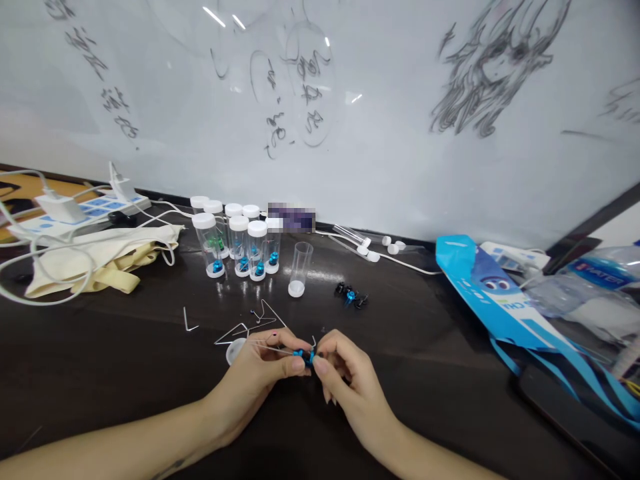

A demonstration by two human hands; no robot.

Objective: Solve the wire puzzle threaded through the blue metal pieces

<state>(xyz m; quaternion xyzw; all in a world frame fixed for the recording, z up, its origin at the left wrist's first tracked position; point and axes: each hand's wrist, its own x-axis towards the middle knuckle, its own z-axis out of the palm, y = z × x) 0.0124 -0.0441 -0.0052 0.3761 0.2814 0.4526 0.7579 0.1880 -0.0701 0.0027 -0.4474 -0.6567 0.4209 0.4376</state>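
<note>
A small blue metal part with thin bent wire [307, 358] is pinched between both hands, low in the centre of the head view. My left hand [265, 365] is closed on its left side, thumb against index finger. My right hand [349, 373] grips its right end with thumb and fingertips; the fingers partly cover the part. Just beyond the left hand lie bent silver wires [245, 328] and a round white cap [234, 351]. An L-shaped hex key [187, 321] rests farther left. Beyond the hands stands an open clear tube [301, 267] with a white base.
Several white-capped tubes [239, 243] holding blue or green parts stand at back left. Small black and blue pieces [351, 295] lie right of centre. A cloth bag [105, 257] and power strip [85, 213] are left; a blue bag [493, 300] is right. Behind stands a whiteboard [380, 167].
</note>
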